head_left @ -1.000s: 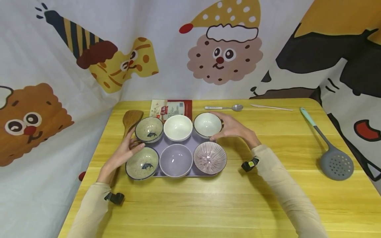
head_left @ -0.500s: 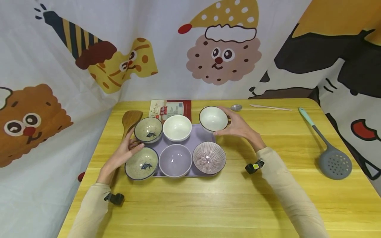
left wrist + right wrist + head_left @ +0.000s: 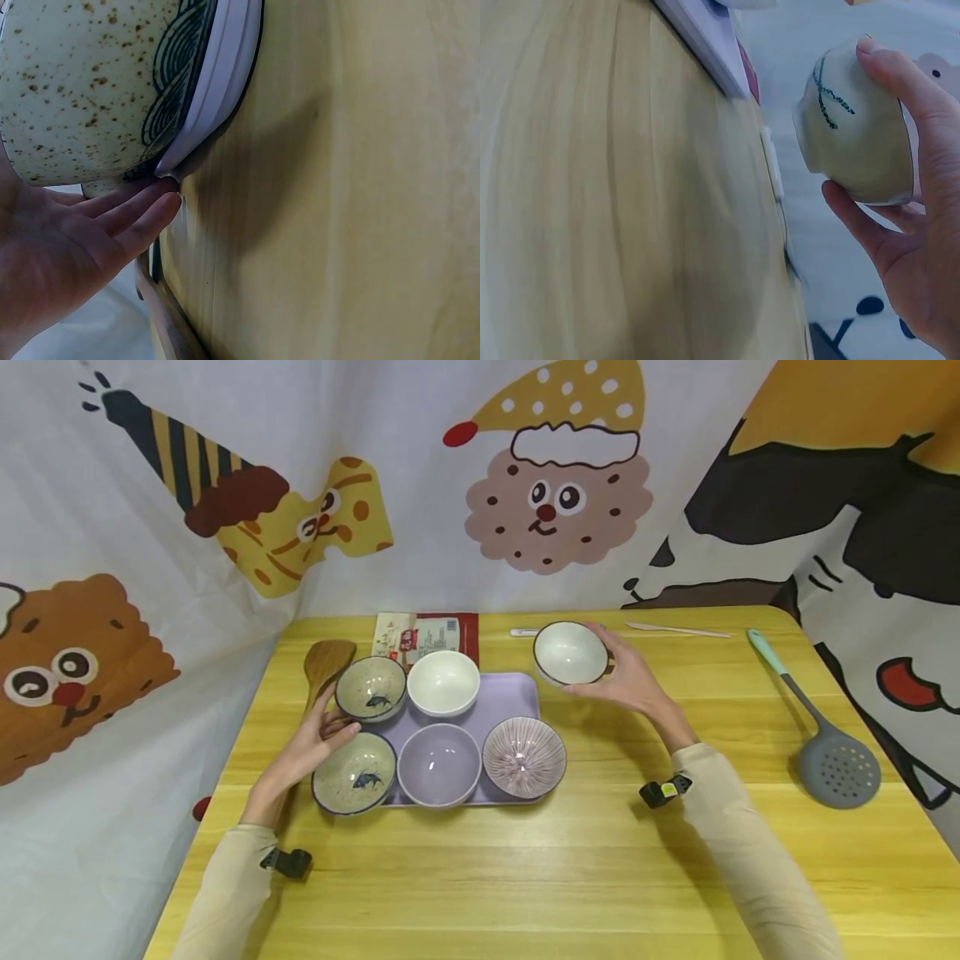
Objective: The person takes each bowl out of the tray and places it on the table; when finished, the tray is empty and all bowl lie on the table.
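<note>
Dark-rimmed bowl (image 3: 570,654) is clasped aloft by the right hand (image 3: 628,675), apparently in mid-transfer, next requiring a level carry; left hand (image 3: 306,749) beside speckled bowl (image 3: 369,683), grip unclear

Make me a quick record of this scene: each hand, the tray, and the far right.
left hand: touches the edge of the lilac rectangular tray
right hand: grips a white round bowl with a dark rim, raised above the yellow wood-grain table
on tray: two speckled beige round bowls, a plain white round bowl, a plain lilac round bowl, a purple-streaked round bowl
far right: grey perforated turner, mint-green handle
</note>
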